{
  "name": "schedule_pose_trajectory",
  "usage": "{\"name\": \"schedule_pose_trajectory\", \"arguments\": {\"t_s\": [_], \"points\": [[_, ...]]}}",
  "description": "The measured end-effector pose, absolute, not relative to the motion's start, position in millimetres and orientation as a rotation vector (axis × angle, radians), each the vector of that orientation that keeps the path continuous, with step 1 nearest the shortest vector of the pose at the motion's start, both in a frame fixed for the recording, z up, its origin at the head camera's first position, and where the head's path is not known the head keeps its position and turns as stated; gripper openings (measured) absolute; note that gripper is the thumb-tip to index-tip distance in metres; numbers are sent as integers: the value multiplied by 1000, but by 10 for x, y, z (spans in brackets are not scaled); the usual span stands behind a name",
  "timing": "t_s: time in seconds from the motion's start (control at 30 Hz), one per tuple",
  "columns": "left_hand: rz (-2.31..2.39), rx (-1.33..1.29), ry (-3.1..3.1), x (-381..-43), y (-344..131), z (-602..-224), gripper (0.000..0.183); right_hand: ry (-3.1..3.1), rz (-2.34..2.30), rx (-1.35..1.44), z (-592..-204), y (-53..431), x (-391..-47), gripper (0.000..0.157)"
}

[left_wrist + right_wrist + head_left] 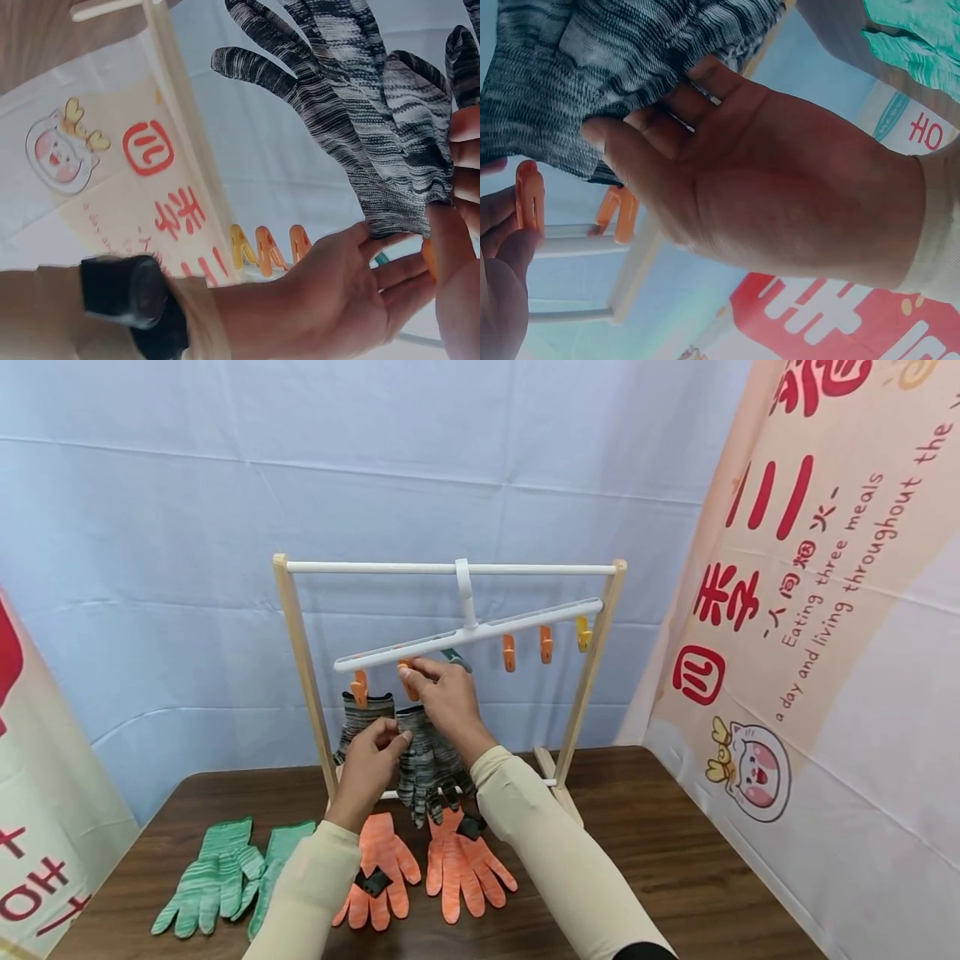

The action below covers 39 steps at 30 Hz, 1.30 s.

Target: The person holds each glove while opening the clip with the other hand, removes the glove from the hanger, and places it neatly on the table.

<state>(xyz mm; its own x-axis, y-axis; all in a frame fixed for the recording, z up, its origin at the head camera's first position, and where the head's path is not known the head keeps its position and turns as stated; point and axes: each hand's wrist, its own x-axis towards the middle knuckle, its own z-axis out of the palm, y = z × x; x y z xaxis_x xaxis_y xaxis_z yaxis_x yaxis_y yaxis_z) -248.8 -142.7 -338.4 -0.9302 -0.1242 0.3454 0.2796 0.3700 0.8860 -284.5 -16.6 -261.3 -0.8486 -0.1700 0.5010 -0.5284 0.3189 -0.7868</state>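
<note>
My left hand (pixel 369 772) pinches the cuff of a black-and-grey striped knit glove (pixel 420 768) between thumb and fingers; the glove hangs fingers-down. With thumb and fingertips, my right hand (pixel 452 700) grips an orange clothespin (pixel 408 682) under the tilted white hanger (pixel 397 652). In the right wrist view that clothespin (pixel 531 199) is right at the glove's cuff edge (pixel 562 161). A second striped glove (pixel 366 714) hangs beside it, below another orange clothespin (pixel 360 691) at the hanger's lower left end. My left hand partly covers this second glove.
The hanger hooks on a rack's white rail (pixel 375 567). Further clothespins hang right: a dark green one (pixel 456 658), two orange and a yellow one (pixel 583 635). On the brown table (pixel 660 860) lie orange gloves (pixel 465 864) with black tags and green gloves (pixel 213 877).
</note>
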Motion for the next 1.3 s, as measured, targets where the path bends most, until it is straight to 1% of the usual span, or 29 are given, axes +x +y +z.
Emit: {"name": "schedule_pose_trajectory", "arguments": {"t_s": [0.23,0.47,0.7,1.0,1.17,1.3], "points": [[-1529,-108,-2335,-2448,-1398,-3457,16,-2251,1534,593,-2629,-172,-2839,27],[-1600,-105,-2337,-2410,-1448,-3557,14,-2255,1532,596,-2639,-184,-2822,29],[-1585,-134,-2358,-2298,-1508,-3504,15,-2255,1527,570,-2621,-170,-2829,29],[-1685,-114,-2365,-2134,-1571,-3499,17,-2250,1510,574,-2624,-171,-2862,27],[-1710,-157,-2354,-2099,-1510,-3563,15,-2254,1504,571,-2631,-164,-2863,26],[-1829,-185,-2324,-2105,-1401,-3625,12,-2256,1501,565,-2638,-160,-2856,27]]}}
